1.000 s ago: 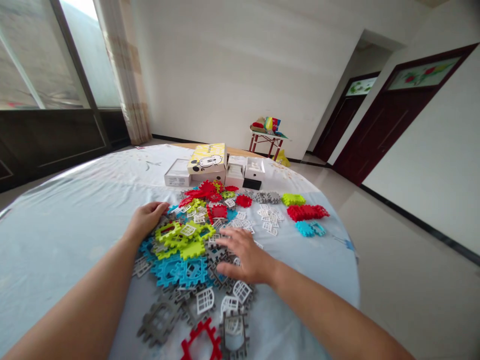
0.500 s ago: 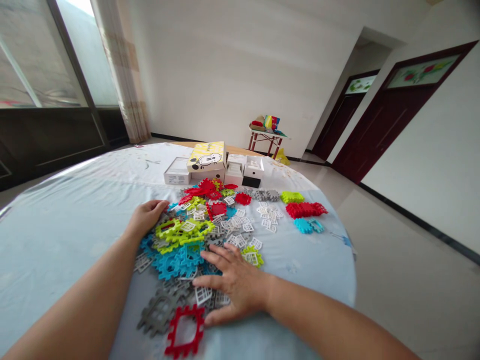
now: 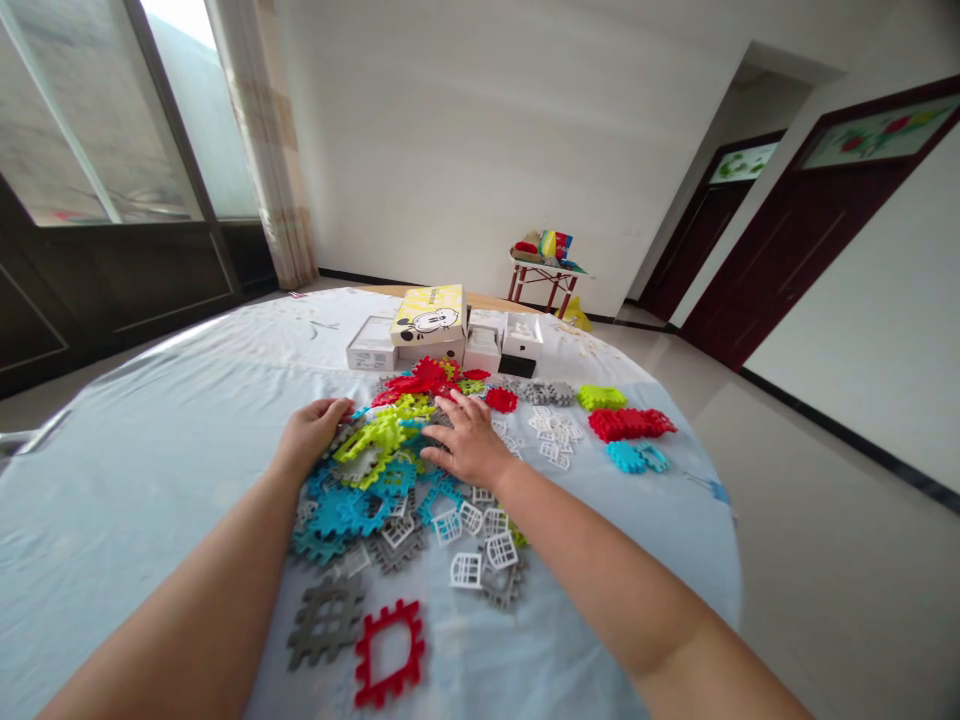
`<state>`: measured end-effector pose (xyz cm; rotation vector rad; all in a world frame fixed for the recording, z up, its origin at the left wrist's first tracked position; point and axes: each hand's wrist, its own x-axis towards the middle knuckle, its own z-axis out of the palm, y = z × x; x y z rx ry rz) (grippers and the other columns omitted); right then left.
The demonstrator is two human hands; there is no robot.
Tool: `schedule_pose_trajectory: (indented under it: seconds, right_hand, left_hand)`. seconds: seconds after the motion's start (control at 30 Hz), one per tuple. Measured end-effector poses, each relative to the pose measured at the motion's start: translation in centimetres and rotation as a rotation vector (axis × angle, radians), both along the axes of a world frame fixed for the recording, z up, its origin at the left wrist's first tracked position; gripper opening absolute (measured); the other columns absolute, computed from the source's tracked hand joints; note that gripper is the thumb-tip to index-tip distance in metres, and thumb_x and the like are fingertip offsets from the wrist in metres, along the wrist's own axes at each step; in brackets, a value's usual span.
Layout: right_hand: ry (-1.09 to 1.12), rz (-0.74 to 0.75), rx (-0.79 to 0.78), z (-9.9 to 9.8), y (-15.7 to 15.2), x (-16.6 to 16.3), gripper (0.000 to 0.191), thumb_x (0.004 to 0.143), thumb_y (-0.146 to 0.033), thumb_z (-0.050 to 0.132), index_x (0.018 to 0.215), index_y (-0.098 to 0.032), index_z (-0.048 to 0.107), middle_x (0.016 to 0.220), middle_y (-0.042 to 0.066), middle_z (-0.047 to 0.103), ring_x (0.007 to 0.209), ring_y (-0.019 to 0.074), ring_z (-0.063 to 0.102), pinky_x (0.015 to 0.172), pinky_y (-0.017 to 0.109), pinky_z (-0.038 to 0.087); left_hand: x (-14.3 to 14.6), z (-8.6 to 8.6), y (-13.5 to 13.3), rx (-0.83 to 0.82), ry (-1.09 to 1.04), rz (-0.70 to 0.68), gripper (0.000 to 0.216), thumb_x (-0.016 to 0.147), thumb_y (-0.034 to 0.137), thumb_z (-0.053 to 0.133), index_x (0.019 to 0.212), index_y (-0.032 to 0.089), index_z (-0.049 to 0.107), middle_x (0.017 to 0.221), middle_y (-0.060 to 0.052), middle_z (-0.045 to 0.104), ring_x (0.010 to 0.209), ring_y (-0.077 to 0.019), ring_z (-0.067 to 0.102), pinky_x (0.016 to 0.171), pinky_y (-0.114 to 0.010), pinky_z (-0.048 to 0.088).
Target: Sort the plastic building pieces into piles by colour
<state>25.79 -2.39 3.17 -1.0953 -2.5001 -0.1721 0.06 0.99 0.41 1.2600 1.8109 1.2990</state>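
Left hand: the left hand point(image 3: 315, 432) is resting on the 9 o'clock edge of the pile of tiles point(image 3: 390, 470), fingers curling down against the pieces. Cannot tell if it is gripping one.
Right hand: the right hand point(image 3: 466, 440) is lying palm down on the pile's 1 o'clock part, fingers spreading a little, pinching nothing that shows.
Pile: it is lying mid-table on the tablecloth point(image 3: 150, 430), between and under both hands. Green tiles point(image 3: 379, 435) are sitting on top, blue tiles point(image 3: 341, 512) at 7 o'clock, red tiles point(image 3: 424, 380) at 12 o'clock.
Loose pieces: white window pieces point(image 3: 469, 545) are lying at 5 o'clock of the pile. A grey tile point(image 3: 326, 620) and a red frame point(image 3: 388, 652) are lying just beside each other at 6 o'clock, nearest the person.
Sorted stacks: a grey stack point(image 3: 544, 393), green stack point(image 3: 602, 398), red stack point(image 3: 630, 424) and blue stack point(image 3: 636, 457) are sitting at 2 to 3 o'clock, apart from the pile. Small white pieces point(image 3: 556, 435) are lying between them and the right hand.
Boxes: a row is standing at 12 o'clock, just beyond the pile. A yellow box point(image 3: 431, 312) is lying shut on top, with white boxes point(image 3: 373, 345) beside it and a black box point(image 3: 517, 366) at the right end. Contents are not showing.
Background: a small table point(image 3: 544, 272) is standing far off at 12 o'clock by the wall, bearing coloured things too small to tell.
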Motion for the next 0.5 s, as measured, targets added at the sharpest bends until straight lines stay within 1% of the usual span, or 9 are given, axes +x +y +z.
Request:
schedule_pose_trajectory:
  seconds: [0.07, 0.1, 0.13, 0.23, 0.3, 0.33, 0.4, 0.5]
  right_hand:
    - [0.051, -0.006, 0.023, 0.7, -1.6, -0.4, 0.042, 0.083, -0.053, 0.042, 0.112, -0.027, 0.058, 0.139, 0.006, 0.032, 0.130, 0.0274, 0.015, 0.103, 0.050, 0.012]
    - [0.061, 0.025, 0.029, 1.0, -2.9, -0.6, 0.043, 0.083, -0.053, 0.042, 0.114, -0.027, 0.056, 0.139, 0.006, 0.031, 0.130, 0.0268, 0.015, 0.104, 0.049, 0.012]
    - [0.048, 0.088, 0.024, 1.2, -4.5, -0.9, 0.044, 0.083, -0.053, 0.041, 0.115, -0.027, 0.054, 0.139, 0.005, 0.032, 0.130, 0.0255, 0.016, 0.104, 0.048, 0.012]
    - [-0.090, 0.411, 0.004, 1.4, -9.4, -1.9, 0.052, 0.079, -0.061, 0.041, 0.117, -0.027, 0.051, 0.138, 0.004, 0.034, 0.129, 0.0215, 0.021, 0.105, 0.042, 0.014]
    - [-0.179, 0.550, 0.014, 1.2, -11.7, -2.4, 0.056, 0.076, -0.066, 0.040, 0.117, -0.028, 0.050, 0.138, 0.001, 0.035, 0.129, 0.0204, 0.020, 0.107, 0.040, 0.013]
    - [-0.211, 0.583, 0.017, 1.0, -12.3, -2.6, 0.056, 0.076, -0.066, 0.040, 0.117, -0.029, 0.049, 0.138, 0.000, 0.036, 0.129, 0.0200, 0.020, 0.107, 0.040, 0.012]
    - [-0.243, 0.585, 0.016, 0.6, -12.6, -2.7, 0.052, 0.078, -0.064, 0.040, 0.119, -0.032, 0.047, 0.137, -0.002, 0.038, 0.129, 0.0192, 0.021, 0.108, 0.041, 0.011]
    - [-0.245, 0.538, 0.016, 0.1, -11.3, -2.6, 0.043, 0.082, -0.058, 0.040, 0.118, -0.036, 0.048, 0.134, -0.004, 0.040, 0.128, 0.0185, 0.024, 0.108, 0.041, 0.010]
  left_hand:
    - [0.1, -0.1, 0.1, 0.024, -0.054, 0.027, 0.041, 0.063, 0.048, 0.053, 0.081, 0.014, 0.067, 0.072, -0.005, 0.067, 0.065, -0.0170, 0.059, 0.056, -0.023, 0.044]
    - [0.2, -0.2, 0.2, 0.036, -0.079, 0.044, 0.041, 0.063, 0.047, 0.052, 0.082, 0.014, 0.066, 0.074, -0.006, 0.067, 0.067, -0.0173, 0.060, 0.056, -0.023, 0.044]
    - [0.3, -0.2, 0.3, 0.047, -0.101, 0.062, 0.040, 0.064, 0.046, 0.051, 0.082, 0.013, 0.066, 0.074, -0.007, 0.067, 0.068, -0.0176, 0.060, 0.056, -0.024, 0.045]
    - [0.7, -0.3, 0.4, 0.074, -0.158, 0.118, 0.038, 0.063, 0.042, 0.051, 0.082, 0.013, 0.065, 0.075, -0.008, 0.067, 0.069, -0.0185, 0.061, 0.055, -0.024, 0.045]
    - [1.0, -0.2, 0.4, 0.092, -0.192, 0.156, 0.037, 0.062, 0.040, 0.050, 0.081, 0.012, 0.065, 0.079, -0.008, 0.067, 0.071, -0.0184, 0.061, 0.054, -0.024, 0.046]
    - [1.1, -0.1, 0.4, 0.101, -0.207, 0.172, 0.037, 0.062, 0.039, 0.049, 0.082, 0.012, 0.065, 0.081, -0.009, 0.067, 0.072, -0.0183, 0.061, 0.055, -0.024, 0.046]
    - [1.3, 0.0, 0.4, 0.110, -0.232, 0.192, 0.037, 0.061, 0.038, 0.049, 0.081, 0.012, 0.064, 0.083, -0.009, 0.067, 0.072, -0.0183, 0.062, 0.055, -0.024, 0.046]
    - [1.6, 0.1, 0.3, 0.109, -0.248, 0.199, 0.037, 0.060, 0.037, 0.049, 0.081, 0.011, 0.065, 0.081, -0.009, 0.067, 0.071, -0.0183, 0.061, 0.055, -0.025, 0.046]
